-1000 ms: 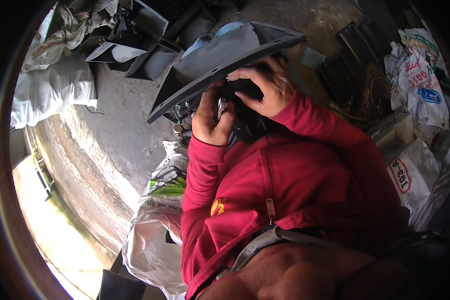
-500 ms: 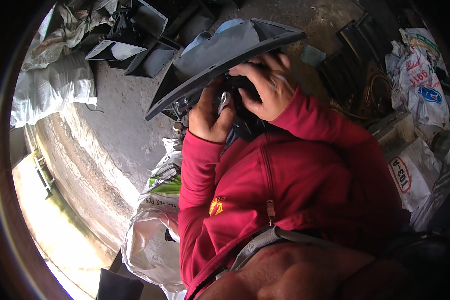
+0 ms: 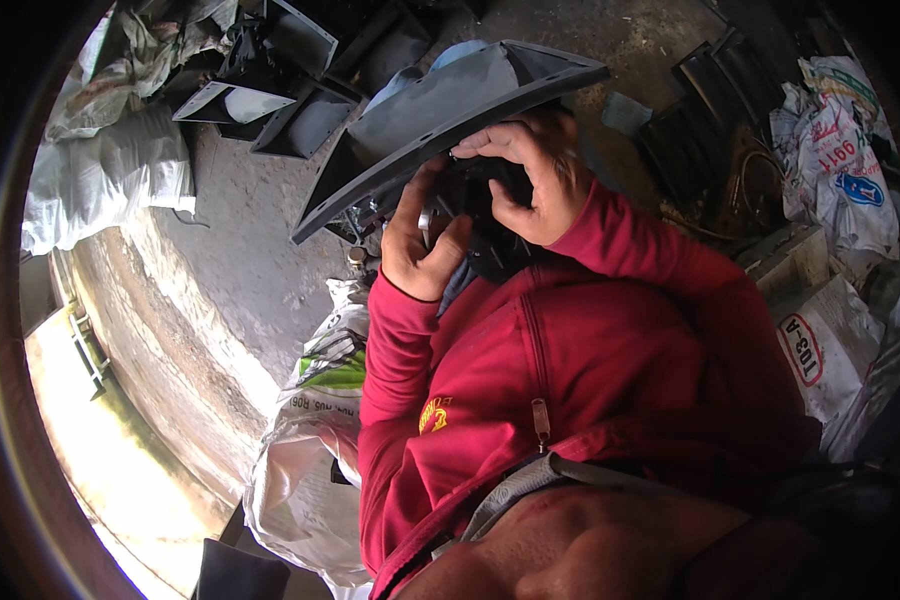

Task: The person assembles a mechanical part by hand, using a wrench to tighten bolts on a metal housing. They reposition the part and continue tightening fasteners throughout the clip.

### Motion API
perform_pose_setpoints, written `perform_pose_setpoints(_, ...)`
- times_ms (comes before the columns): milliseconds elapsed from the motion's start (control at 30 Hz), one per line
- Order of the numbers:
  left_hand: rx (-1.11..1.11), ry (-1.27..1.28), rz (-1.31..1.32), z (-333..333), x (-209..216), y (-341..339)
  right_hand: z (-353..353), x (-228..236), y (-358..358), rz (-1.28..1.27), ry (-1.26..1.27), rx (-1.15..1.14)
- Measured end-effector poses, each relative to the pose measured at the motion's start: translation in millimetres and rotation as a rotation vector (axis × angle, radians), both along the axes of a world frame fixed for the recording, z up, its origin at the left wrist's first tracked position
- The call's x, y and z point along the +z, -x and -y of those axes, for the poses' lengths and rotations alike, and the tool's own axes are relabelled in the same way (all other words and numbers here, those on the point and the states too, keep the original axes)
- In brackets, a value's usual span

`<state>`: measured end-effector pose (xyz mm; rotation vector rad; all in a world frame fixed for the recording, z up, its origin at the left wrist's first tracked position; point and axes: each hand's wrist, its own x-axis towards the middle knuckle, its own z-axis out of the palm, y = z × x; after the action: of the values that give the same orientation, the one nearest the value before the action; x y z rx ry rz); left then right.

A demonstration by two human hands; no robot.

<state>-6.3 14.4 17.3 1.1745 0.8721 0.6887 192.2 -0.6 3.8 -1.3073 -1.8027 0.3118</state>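
Observation:
Across the upper middle tilts a large dark panel (image 3: 420, 115) with a flanged rim and a grey curved inner face. Below its near edge, my left hand (image 3: 415, 255) has curled fingers around a shiny metal tool (image 3: 426, 219), its rounded end showing between index finger and thumb; the rest is hidden. My right hand (image 3: 545, 180) reaches under the same edge, its index finger stretched toward a tiny shiny fastener at the rim, thumb held apart. Dark parts in the shadow between my hands are too dim to make out.
Several similar dark frames (image 3: 305, 120) lie on the floor at the far left. White sacks (image 3: 105, 180) are stacked at the left, with another sack (image 3: 310, 440) beside my left arm. Dark ribbed parts (image 3: 725, 85) and printed sacks (image 3: 840, 150) stand at the right.
My left hand has drawn slightly down, and the metal tool has shifted left and turned. My right thumb and fingers have spread farther apart. The panel stays almost in place.

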Motion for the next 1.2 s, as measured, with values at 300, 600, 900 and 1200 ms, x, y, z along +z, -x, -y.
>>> perform_pose_setpoints(300, -0.035, -0.25, -0.207, -2.5, -4.6, -0.3, -0.3, -0.7, 0.3, 0.008, -0.023, -0.012)
perform_pose_setpoints(600, 0.03, -0.527, -0.374, -3.9, -3.0, -8.0, -2.8, 3.0, -0.4, 0.023, -0.01, -0.012)
perform_pose_setpoints(900, -0.001, -0.471, -0.366, -3.4, 0.0, -8.2, -3.6, 3.3, -7.7, 0.12, -0.001, -0.06)
perform_pose_setpoints(1200, 0.034, -0.395, -0.278, -0.7, 0.1, -7.9, -7.8, -3.3, -3.2, 0.18, -0.009, -0.038)
